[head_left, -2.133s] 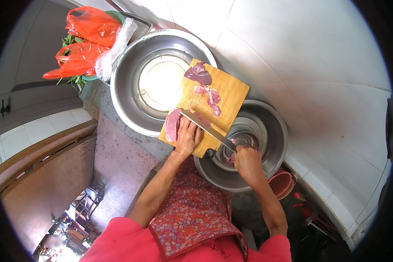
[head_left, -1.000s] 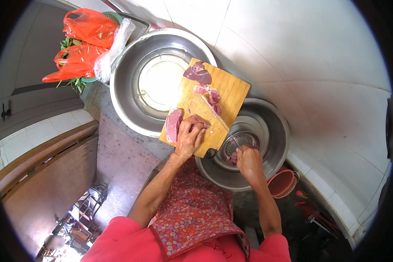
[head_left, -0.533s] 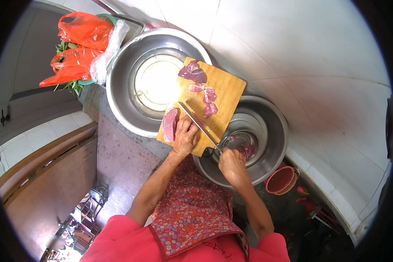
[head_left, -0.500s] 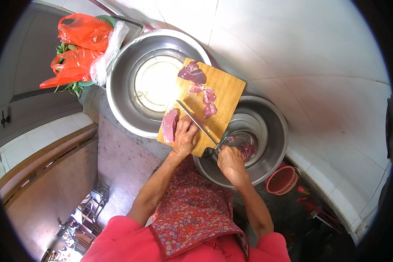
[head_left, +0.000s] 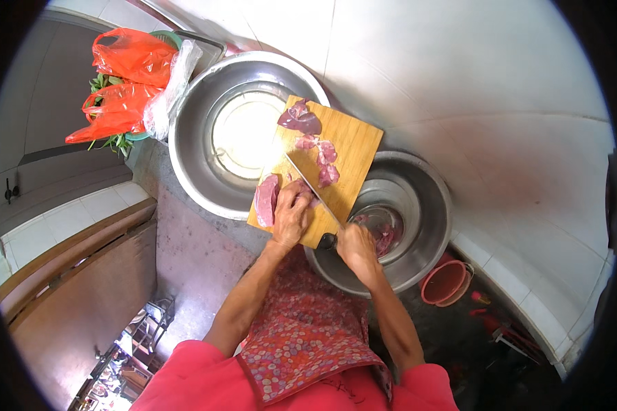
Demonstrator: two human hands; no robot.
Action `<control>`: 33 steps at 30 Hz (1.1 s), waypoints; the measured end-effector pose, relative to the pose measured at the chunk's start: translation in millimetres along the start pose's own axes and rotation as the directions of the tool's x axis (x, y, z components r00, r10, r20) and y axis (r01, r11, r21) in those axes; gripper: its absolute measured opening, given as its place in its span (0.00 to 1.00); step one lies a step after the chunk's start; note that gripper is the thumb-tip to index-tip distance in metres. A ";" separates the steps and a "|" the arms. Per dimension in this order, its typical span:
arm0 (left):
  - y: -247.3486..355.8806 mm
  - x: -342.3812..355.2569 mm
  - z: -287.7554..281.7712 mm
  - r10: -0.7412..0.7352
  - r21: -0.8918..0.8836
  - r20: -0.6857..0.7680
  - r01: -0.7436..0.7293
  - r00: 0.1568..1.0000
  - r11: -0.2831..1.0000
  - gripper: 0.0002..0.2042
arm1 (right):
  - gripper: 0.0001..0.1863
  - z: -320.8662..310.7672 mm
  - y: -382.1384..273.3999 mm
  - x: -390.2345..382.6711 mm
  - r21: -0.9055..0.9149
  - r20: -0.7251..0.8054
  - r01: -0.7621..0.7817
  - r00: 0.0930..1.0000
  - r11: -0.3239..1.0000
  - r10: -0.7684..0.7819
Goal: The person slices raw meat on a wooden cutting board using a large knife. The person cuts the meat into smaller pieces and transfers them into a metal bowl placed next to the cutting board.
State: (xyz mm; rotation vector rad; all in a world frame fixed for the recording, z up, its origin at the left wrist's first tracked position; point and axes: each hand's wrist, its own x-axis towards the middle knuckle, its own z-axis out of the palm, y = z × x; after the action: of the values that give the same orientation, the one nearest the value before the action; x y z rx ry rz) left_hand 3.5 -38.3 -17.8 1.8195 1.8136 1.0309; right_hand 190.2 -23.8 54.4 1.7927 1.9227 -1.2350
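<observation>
Right fingers (head_left: 353, 236) grip a knife (head_left: 314, 191), left fingers (head_left: 289, 198) seemingly pin meat (head_left: 314, 202) on a wooden board (head_left: 353, 144) near white wall tiles (head_left: 459, 75).

Left forearm (head_left: 247, 296): slants up from lower left | left hand (head_left: 293, 214): frame centre, fingers bent | right forearm (head_left: 396, 318): slants up-left | right hand (head_left: 357, 246): just right of centre, fist-like

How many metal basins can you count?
2: the left basin, upper left of the cutting board, and the right basin, lower right of it. The board partly hides both.
</observation>
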 end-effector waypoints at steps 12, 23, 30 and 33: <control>7.0 -9.5 -6.2 -0.003 0.099 0.011 0.002 1.000 0.995 0.19 | 0.08 -48.0 -4.2 -36.9 -0.072 -0.119 0.068 0.990 0.995 -0.076; 4.3 -1.1 -4.0 0.048 0.025 0.035 -0.048 0.998 0.999 0.21 | 0.08 -20.9 -24.3 -31.2 -0.055 -0.074 0.038 0.996 0.998 -0.042; 1.5 -2.0 -6.7 0.029 0.027 0.019 -0.030 0.999 0.999 0.19 | 0.10 -11.5 -4.7 -54.9 -0.031 -0.007 -0.042 0.999 0.999 0.042; 4.0 1.1 -3.8 0.019 0.004 0.017 -0.019 1.000 1.000 0.18 | 0.07 -2.7 -21.4 -20.7 -0.016 0.002 -0.097 0.995 0.995 0.097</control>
State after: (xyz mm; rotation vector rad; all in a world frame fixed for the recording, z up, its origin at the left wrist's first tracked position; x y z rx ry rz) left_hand 3.5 -38.5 -12.2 1.8456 1.7936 1.0164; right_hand 176.4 -34.3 78.8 1.8520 1.8159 -1.1855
